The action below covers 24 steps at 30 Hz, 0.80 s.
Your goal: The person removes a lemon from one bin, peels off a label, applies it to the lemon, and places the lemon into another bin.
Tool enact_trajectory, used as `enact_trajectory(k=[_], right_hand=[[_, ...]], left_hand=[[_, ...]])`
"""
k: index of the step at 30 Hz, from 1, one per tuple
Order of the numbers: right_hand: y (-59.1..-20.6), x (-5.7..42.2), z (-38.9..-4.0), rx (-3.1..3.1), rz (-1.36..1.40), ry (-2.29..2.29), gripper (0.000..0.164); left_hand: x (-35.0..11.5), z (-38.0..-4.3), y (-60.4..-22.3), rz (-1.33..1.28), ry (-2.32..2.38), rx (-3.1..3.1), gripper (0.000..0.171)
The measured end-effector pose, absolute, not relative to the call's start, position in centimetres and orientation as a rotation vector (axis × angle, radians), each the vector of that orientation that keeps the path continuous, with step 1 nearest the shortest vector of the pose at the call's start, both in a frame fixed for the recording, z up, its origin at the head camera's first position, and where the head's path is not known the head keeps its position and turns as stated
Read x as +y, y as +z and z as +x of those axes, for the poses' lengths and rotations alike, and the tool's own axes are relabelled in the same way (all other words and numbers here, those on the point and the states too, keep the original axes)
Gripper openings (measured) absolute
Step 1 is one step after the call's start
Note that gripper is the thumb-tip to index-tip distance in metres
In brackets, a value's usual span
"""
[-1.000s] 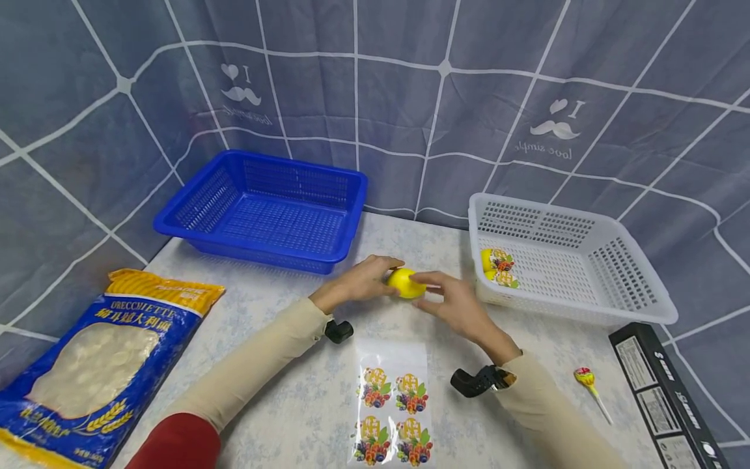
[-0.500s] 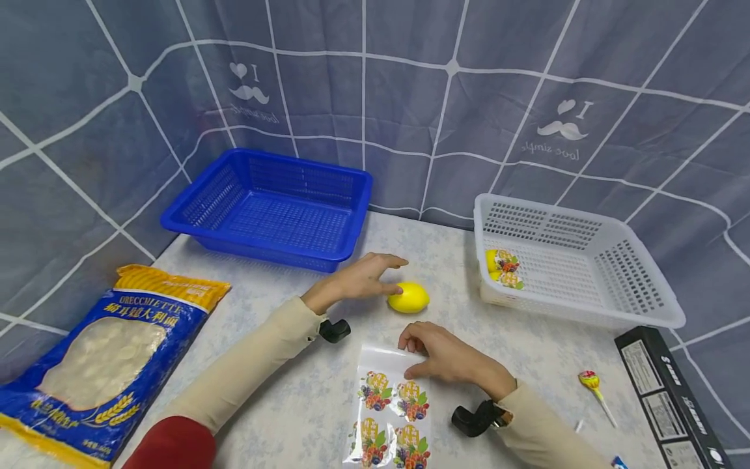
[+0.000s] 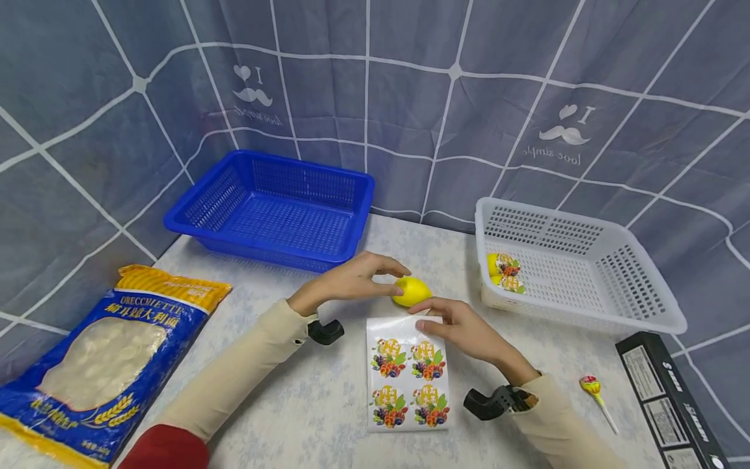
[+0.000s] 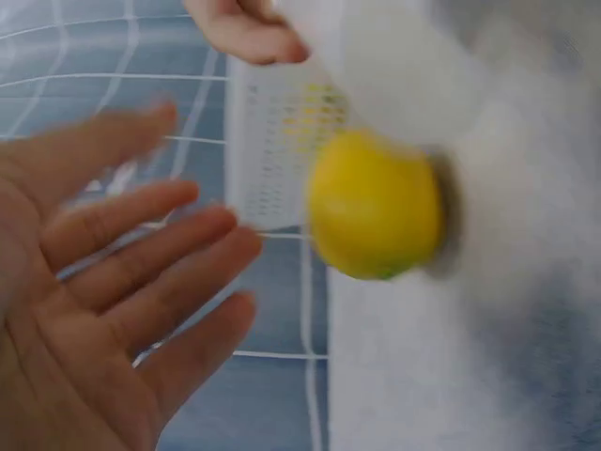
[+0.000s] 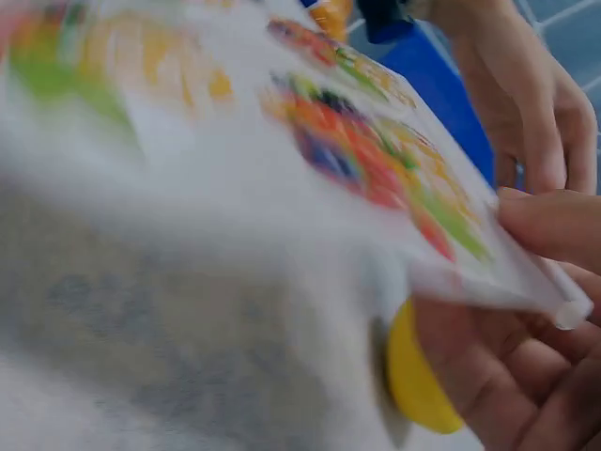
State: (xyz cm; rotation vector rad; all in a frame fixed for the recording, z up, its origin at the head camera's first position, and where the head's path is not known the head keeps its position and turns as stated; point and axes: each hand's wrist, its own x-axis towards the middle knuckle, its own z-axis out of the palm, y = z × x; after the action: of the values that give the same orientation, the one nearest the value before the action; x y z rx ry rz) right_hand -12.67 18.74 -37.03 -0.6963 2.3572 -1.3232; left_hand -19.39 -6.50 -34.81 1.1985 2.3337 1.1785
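Note:
A yellow lemon (image 3: 412, 292) lies on the table between my two hands. My left hand (image 3: 354, 280) is beside it with spread fingers; the left wrist view shows the palm apart from the lemon (image 4: 374, 207). With thumb and fingers my right hand (image 3: 459, 326) pinches the top edge of a sticker sheet (image 3: 408, 384). Printed on the sheet are several round fruit stickers. In the right wrist view the sheet (image 5: 216, 160) is lifted and tilted over the table, partly hiding the lemon (image 5: 423, 381).
A blue basket (image 3: 269, 251) stands at the back left. The white basket (image 3: 586, 316) at the right holds two lemons (image 3: 502, 264) with stickers. An orecchiette pasta bag (image 3: 111, 365) lies at left; a lollipop (image 3: 592, 385) and a black box (image 3: 674, 404) lie at right.
My right hand left the lemon, reached down to the sticker sheet, gripped its top edge and raised it toward the lemon. My left hand let go of the lemon and stays close by.

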Motion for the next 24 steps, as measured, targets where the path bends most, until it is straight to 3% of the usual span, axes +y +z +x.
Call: enact_trajectory(k=[5,14,20,24], right_hand=[[-36.1,19.0,-12.8,2.448,-0.595,-1.462,0.026],[-35.1,18.9,-13.0,2.478,-0.448,-1.597,0.032],[-35.4,19.0,-12.9,2.407,-0.357,-1.721,0.035],[-35.3,19.2,-12.8,2.363,-0.381,-1.733,0.036]], left_hand=[[-7.0,-18.6,-33.7,1.173,1.272,2.071,0.045],[-6.9,-18.8,-33.3,1.192,1.366,2.103,0.029],[-6.8,-18.7,-33.5,1.147,1.373,2.086,0.038],[-6.8,-18.8,-33.7,1.138,1.441,2.041,0.033]])
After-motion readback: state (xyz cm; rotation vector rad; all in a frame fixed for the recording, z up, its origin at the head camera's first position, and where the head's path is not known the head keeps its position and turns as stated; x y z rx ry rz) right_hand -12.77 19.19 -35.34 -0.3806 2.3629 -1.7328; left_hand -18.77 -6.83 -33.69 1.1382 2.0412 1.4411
